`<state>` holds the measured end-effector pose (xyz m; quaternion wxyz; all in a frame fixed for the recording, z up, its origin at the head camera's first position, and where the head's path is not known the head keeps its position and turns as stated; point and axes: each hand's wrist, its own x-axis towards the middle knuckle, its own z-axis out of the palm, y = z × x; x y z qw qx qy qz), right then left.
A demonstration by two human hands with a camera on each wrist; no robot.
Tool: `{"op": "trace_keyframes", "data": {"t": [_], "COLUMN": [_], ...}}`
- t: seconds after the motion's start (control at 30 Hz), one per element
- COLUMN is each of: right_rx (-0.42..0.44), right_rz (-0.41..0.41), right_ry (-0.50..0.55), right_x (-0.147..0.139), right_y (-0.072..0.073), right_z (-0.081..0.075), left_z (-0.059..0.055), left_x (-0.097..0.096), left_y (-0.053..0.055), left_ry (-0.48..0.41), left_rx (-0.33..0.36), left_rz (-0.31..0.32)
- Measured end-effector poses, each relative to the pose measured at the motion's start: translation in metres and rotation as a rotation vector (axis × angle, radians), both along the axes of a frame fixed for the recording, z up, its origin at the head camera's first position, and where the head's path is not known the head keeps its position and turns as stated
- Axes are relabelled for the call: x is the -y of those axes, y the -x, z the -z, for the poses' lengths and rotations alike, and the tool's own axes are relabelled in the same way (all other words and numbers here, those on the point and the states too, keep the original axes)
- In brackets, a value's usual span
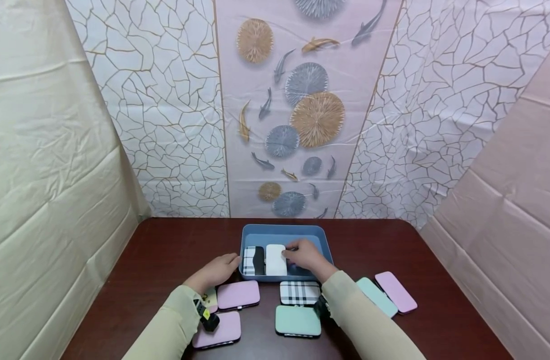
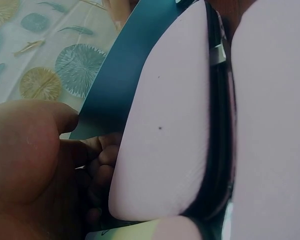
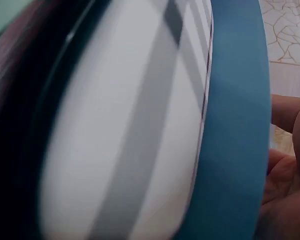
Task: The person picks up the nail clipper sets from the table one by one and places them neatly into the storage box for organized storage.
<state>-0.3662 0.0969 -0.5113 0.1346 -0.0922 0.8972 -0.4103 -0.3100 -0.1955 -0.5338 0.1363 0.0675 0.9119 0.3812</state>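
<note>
Right hand [image 1: 305, 254] pinches the white case [image 1: 275, 261] inside the tray [image 1: 281, 229] — its long axis runs front to back. Left hand [image 1: 215, 271], relaxed, touches tray's left side. Only head view shows the case.

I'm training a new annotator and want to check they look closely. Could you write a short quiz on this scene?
1. Which hand reaches inside the blue rectangular tray? A) left; B) right; C) neither.
2. True or false: the mint-green rectangular case lowest in the head view lies inside the tray.
3. Which two cases show in the tray?

Key:
1. B: the right hand.
2. False: that mint-green rectangular case lies on the dark red-brown, wood-look table.
3. A black-and-white plaid case with a black section and a plain white rectangular case.
</note>
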Motion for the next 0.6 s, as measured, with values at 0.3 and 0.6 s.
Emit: {"op": "trace_keyframes", "data": {"t": [0.3, 0.6], "right_rx": [-0.180, -0.257], "right_rz": [-0.113, -0.326], "right_ry": [-0.052, -0.119], "right_x": [-0.026, -0.046], "right_y": [-0.027, -0.092], "right_z": [-0.015, -0.029], "left_z": [-0.002, 0.004], "left_x": [0.000, 0.001], "left_y": [-0.001, 0.001], "left_ry": [-0.003, 0.019], "left_rx": [0.015, 0.013], "left_rz": [0.006, 0.002]}}
